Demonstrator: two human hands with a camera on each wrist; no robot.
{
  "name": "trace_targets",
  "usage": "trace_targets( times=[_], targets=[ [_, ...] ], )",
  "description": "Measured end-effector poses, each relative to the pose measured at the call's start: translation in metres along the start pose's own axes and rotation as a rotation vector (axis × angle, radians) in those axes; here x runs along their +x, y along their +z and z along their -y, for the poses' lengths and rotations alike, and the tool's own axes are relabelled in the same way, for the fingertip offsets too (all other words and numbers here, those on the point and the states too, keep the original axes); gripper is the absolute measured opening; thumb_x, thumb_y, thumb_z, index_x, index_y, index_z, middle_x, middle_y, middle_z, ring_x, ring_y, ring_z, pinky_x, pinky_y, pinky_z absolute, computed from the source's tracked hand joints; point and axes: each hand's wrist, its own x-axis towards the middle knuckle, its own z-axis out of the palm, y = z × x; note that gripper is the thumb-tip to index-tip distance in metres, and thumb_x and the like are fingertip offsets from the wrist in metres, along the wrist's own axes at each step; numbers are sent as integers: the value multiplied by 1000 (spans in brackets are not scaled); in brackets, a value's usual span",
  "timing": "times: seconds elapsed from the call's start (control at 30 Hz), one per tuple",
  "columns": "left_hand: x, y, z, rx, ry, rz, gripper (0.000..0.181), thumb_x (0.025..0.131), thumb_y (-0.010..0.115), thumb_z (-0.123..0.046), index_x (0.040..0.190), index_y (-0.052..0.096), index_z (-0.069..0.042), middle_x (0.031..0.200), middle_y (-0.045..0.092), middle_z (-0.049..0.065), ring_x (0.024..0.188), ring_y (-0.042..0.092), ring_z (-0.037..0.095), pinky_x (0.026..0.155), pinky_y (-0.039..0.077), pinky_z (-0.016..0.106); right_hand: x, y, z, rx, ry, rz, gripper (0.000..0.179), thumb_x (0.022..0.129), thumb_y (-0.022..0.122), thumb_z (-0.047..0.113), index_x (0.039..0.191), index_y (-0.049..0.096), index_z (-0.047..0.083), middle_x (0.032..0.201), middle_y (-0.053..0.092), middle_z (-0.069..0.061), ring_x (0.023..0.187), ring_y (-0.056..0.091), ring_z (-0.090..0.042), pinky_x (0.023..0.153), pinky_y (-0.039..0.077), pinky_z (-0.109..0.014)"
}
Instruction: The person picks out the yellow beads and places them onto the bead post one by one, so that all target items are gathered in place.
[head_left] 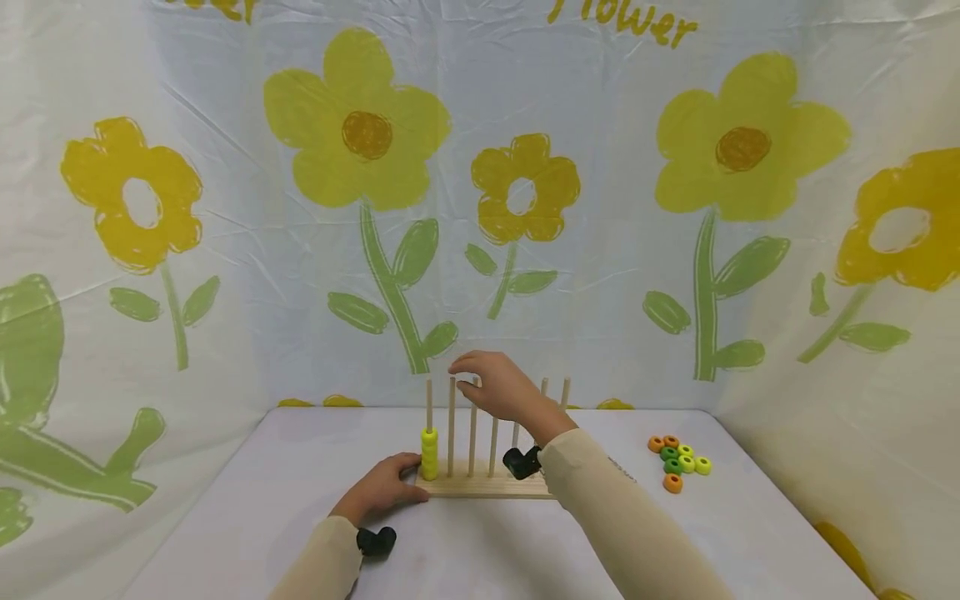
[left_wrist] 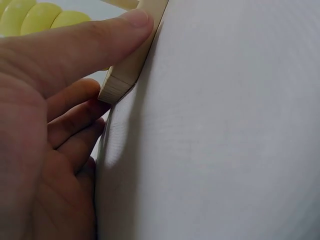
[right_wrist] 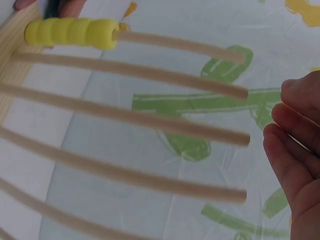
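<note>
A wooden bead stacker stands on the table, its long base carrying a row of upright pegs. Several yellow beads are stacked on the leftmost peg. My left hand grips the left end of the base, thumb along its front edge and fingers behind. Over the tops of the left-hand pegs is my right hand, fingers gently bent with a gap to the thumb. In the right wrist view its fingertips are just beyond the peg ends, and no bead shows between them.
On the right side of the table lies a loose group of beads: orange, green and yellow. A flower-printed cloth hangs behind the table and along both sides. My right forearm crosses in front of the right-hand pegs.
</note>
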Motion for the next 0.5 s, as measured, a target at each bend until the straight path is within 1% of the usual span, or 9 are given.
trace_targets(
  times=[0.17, 0.33, 0.5],
  targets=[
    [3, 4, 1, 13, 17, -5, 75, 70, 85, -41, 134, 57, -15, 142, 53, 12, 136, 42, 40, 111, 32, 61, -17, -8, -14, -26, 29, -5, 28, 95, 61, 14, 122, 66, 10, 127, 64, -6, 121, 59, -26, 100, 51, -42],
    [3, 6, 2, 23, 34, -4, 75, 71, 84, -40, 136, 56, -12, 143, 52, 13, 136, 42, 40, 111, 32, 60, -34, -17, -27, -62, 41, -26, 28, 95, 62, 16, 122, 66, 11, 128, 64, -6, 119, 60, -26, 97, 52, -42],
    [3, 5, 4, 22, 45, -1, 79, 72, 83, -42, 137, 54, -9, 143, 52, 14, 136, 41, 40, 112, 32, 60, -52, -31, -40, -58, 59, -53, 28, 94, 62, 15, 121, 67, 10, 127, 64, -7, 120, 60, -27, 97, 53, -43]
  ],
)
